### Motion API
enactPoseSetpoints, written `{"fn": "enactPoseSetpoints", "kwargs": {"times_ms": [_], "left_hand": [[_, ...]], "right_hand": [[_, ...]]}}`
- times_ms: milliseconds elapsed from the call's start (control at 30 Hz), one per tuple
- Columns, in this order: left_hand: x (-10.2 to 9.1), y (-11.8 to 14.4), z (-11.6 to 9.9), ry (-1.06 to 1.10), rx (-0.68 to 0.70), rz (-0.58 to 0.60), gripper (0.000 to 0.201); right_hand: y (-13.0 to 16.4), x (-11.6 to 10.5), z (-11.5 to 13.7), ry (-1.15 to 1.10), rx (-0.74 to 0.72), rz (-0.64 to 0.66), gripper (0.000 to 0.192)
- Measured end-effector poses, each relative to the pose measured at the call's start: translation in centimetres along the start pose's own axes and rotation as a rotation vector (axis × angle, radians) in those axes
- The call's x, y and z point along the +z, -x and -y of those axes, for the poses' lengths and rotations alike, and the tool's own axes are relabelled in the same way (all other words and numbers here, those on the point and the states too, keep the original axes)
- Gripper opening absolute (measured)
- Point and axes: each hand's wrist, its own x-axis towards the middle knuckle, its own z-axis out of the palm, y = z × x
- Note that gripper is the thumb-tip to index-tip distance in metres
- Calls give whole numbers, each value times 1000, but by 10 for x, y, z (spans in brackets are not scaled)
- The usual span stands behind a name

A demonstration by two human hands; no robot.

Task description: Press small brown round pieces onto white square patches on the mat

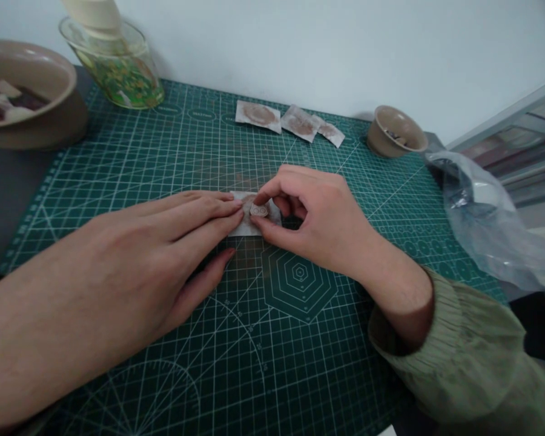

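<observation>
My left hand (163, 248) lies flat on the green cutting mat (272, 339), its fingertips pressing down a small white square patch (247, 229) at the mat's centre. My right hand (313, 218) pinches a small round button-like piece (258, 210) between thumb and forefinger, right on top of that patch. Part of the patch is hidden under the fingers.
Three more patches (258, 115) (301, 123) (330, 132) lie in a row at the mat's far edge. A small tan bowl (395, 132) stands at the back right, a large tan bowl (27, 91) back left, a glass jar (118, 66) beside it. A clear plastic bag (485, 218) lies at right.
</observation>
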Motion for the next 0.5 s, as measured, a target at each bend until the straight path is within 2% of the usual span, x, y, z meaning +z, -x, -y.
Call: {"fn": "enactPoseSetpoints", "kwargs": {"times_ms": [133, 333, 500], "left_hand": [[-2, -3, -2, 39, -2, 12, 62], [0, 8, -12, 171, -168, 32, 54], [0, 15, -7, 218, -205, 49, 51]], "right_hand": [[-1, 1, 1, 4, 26, 21, 7], [0, 0, -1, 16, 18, 13, 7], [-2, 0, 3, 21, 64, 25, 7]]}}
